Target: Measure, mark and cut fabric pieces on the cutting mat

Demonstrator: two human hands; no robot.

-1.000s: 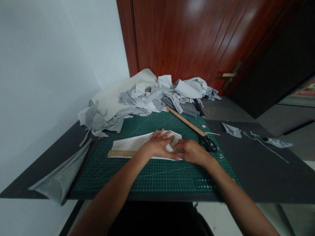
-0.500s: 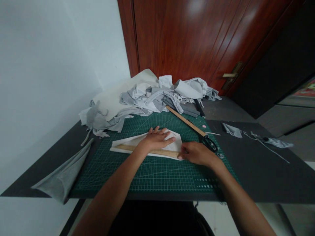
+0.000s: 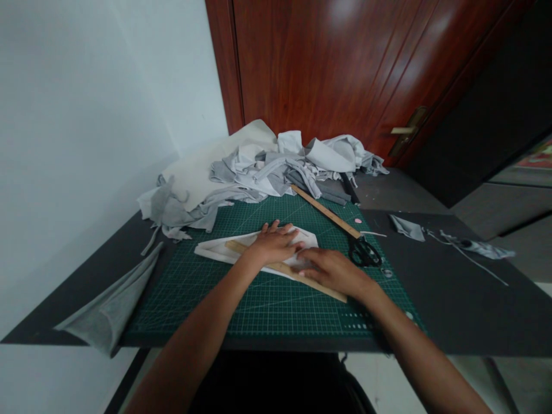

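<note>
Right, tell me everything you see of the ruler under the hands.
The ruler is a thin, straight strip, light brown like wood; any markings are unreadable. It lies slantwise across the white cloth, its right end jutting past the cloth's edge over the green mat. The left hand hides part of its middle; the right hand's fingers are at it, grip unclear.
</note>
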